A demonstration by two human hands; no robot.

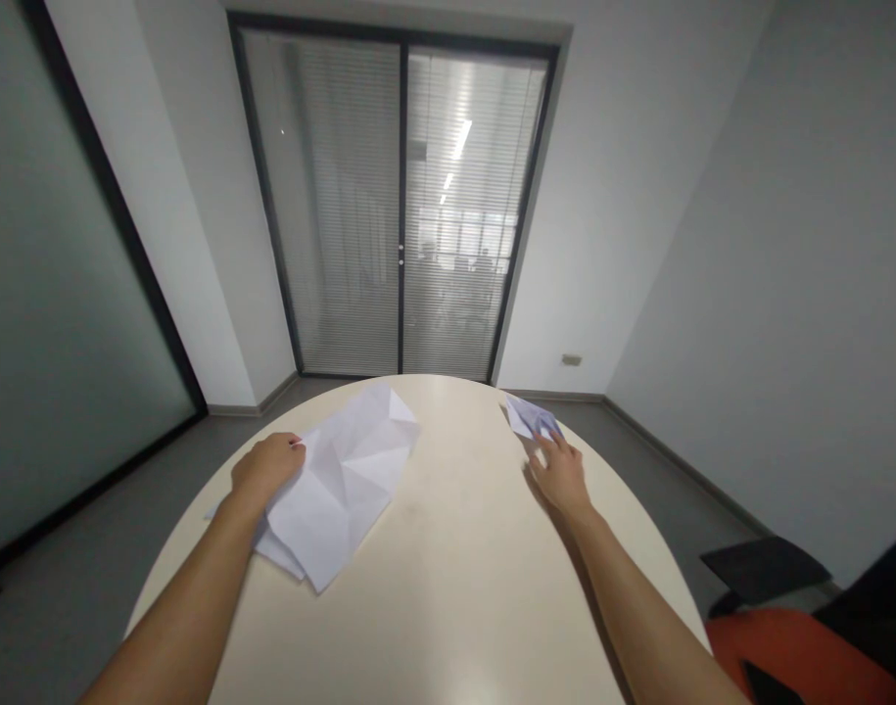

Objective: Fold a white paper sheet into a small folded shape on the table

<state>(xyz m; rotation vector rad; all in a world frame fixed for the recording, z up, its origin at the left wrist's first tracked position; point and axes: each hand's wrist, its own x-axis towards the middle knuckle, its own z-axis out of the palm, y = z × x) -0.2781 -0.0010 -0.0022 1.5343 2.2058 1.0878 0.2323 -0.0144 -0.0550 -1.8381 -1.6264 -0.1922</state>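
On the left of the table, my left hand (269, 464) is closed with its fingertips at the edge of a large creased sheet of white paper (337, 490). Fold lines cross the sheet, and it lies partly raised, with another layer of paper showing under its near left corner. My right hand (561, 474) reaches to the far right edge of the table. Its fingers are apart, and the fingertips are at the near side of a smaller folded piece of paper (525, 416), which has a bluish, shaded side. Whether they press on it cannot be seen clearly.
The round cream table (448, 587) fills the lower middle. At the lower right stands an orange-seated chair (800, 651) with a black armrest. Beyond the table are glass panels with blinds (337, 215), and a wall socket (572, 360) sits low on the wall.
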